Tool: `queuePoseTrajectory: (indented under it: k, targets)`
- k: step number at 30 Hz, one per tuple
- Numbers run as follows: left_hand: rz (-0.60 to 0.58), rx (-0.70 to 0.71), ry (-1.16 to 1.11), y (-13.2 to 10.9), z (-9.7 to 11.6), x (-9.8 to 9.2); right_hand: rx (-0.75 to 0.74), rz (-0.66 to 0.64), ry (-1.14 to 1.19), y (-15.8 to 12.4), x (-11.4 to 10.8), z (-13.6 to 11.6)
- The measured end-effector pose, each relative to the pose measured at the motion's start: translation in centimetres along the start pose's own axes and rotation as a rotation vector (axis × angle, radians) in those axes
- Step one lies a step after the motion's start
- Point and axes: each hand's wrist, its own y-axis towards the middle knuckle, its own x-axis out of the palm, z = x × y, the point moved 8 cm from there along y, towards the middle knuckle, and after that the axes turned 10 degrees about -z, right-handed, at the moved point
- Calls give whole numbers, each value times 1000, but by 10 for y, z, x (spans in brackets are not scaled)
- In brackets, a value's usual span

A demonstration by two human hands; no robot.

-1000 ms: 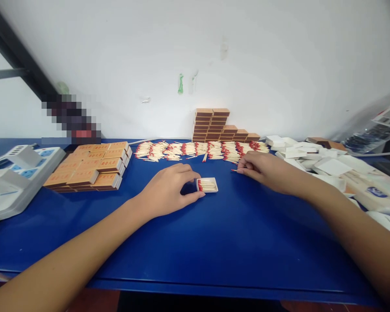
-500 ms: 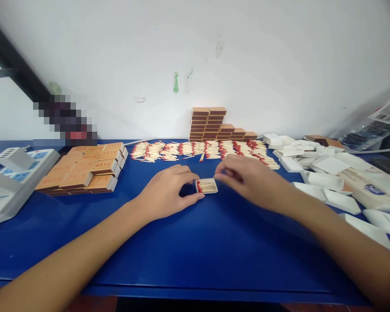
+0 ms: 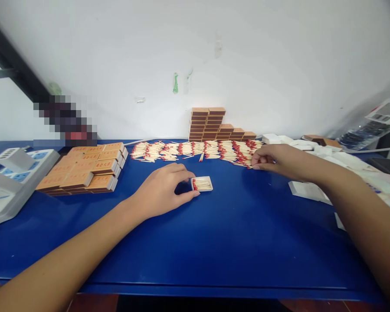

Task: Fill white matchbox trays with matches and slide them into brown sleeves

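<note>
My left hand rests on the table, thumb and fingers closed round the left end of a small white matchbox tray. Red-headed matches lie sideways in this tray, heads toward my left hand. My right hand is at the right end of a long pile of loose matches. Its thumb and fingers pinch together on matches at the pile's near edge; how many are in the pinch is hidden.
Orange matchboxes are stacked at left beside a white power strip. More matchboxes stand in steps against the wall. White empty trays and a tissue pack lie at right, partly behind my right arm.
My right hand has moved from beside the tray, right and back to the match pile. My left hand and the tray have shifted slightly left.
</note>
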Motion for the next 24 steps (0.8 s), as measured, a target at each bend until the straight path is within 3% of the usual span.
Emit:
queuePoseTrajectory:
  k: [6, 10, 16, 20, 24]
  targets:
    - [14, 10, 5, -1, 0, -2, -21, 27, 26, -6, -5, -25]
    - [8, 9, 4, 1, 1, 1, -105, 117, 71, -10, -4, -74]
    - [4, 31, -19, 6, 12, 5, -277, 152, 119, -12, 24, -147]
    - [2, 51, -24, 6, 17, 6, -292, 172, 74, -9, 35, -160]
    - [4, 47, -29, 6, 15, 7, -301, 194, 83, -8, 31, -154]
